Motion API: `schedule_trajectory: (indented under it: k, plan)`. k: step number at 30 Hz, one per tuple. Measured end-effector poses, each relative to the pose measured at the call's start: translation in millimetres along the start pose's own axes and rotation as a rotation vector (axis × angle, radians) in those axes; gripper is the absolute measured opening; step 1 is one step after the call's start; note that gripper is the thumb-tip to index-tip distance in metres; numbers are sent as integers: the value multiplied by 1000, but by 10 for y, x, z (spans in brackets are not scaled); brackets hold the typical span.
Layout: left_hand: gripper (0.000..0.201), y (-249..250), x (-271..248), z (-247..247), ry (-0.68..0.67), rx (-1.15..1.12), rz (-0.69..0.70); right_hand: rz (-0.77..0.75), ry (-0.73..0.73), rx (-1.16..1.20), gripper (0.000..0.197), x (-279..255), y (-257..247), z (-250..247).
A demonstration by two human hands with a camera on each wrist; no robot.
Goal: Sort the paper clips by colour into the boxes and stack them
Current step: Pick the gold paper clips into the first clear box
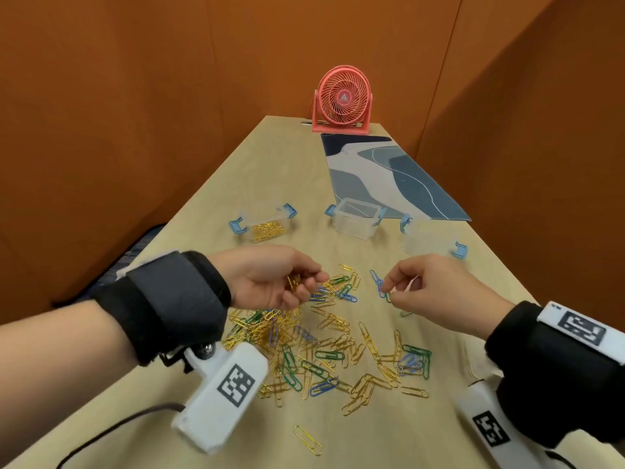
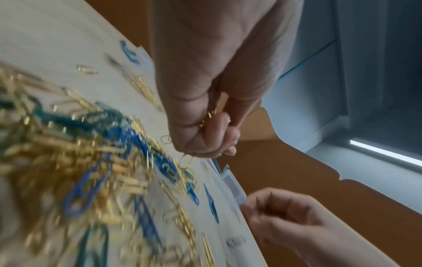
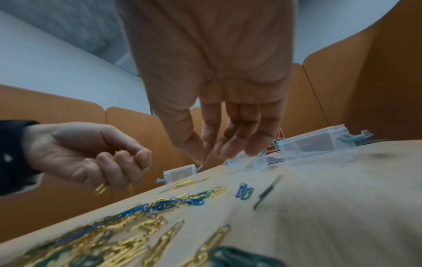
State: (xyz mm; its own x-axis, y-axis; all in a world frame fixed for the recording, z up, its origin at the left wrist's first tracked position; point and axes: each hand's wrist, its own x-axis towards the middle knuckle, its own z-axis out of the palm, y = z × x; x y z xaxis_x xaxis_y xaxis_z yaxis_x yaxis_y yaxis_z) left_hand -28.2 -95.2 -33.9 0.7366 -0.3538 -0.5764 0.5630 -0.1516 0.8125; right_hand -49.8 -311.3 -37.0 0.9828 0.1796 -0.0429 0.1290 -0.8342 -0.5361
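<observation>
A heap of gold, blue and green paper clips (image 1: 321,350) is spread over the wooden table (image 1: 473,333). My left hand (image 1: 304,282) hovers over the heap's far edge, its curled fingers gripping a bunch of gold clips (image 2: 209,117), which stick out below the fingers in the right wrist view (image 3: 101,188). To the right, my right hand (image 1: 394,292) hangs just above the table beside a pair of blue clips (image 1: 376,280) and a green clip (image 3: 267,193). Its thumb and forefinger tips touch and I see no clip between them (image 3: 204,159).
Three clear boxes with blue latches stand beyond the heap: the left box (image 1: 267,225) holds gold clips, while the middle box (image 1: 356,220) and the right box (image 1: 429,240) look empty. A patterned mat (image 1: 389,177) and a pink fan (image 1: 341,99) lie further back. Orange walls enclose the table.
</observation>
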Motion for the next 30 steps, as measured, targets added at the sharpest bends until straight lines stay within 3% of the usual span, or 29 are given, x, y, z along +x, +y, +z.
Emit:
schedule_trajectory:
  k: [7, 11, 13, 17, 20, 23, 25, 30]
  plan:
    - [24, 352, 59, -379, 238, 27, 71, 10, -157, -70, 17, 11, -3, -82]
    - [23, 554, 129, -544, 341, 45, 74, 19, -477, -171, 64, -76, -59, -8]
    - [21, 669, 160, -586, 384, 21, 102, -40, -529, -213, 77, -104, -101, 70]
    - [19, 882, 272, -575, 484, -94, 228, -123, -491, -227, 82, -82, -119, 189]
    - [27, 933, 402, -563, 519, -106, 257, -146, -449, -148, 63, -39, -111, 243]
    - [39, 890, 480, -601, 521, 92, 209, -207, -390, -125, 46, -16, -118, 269]
    - [43, 861, 461, -612, 565, 293, 219, -217, -331, -131, 45, -16, -125, 256]
    - [37, 791, 284, -654, 637, 749, 290, -161, -300, -160, 69, -66, -93, 152]
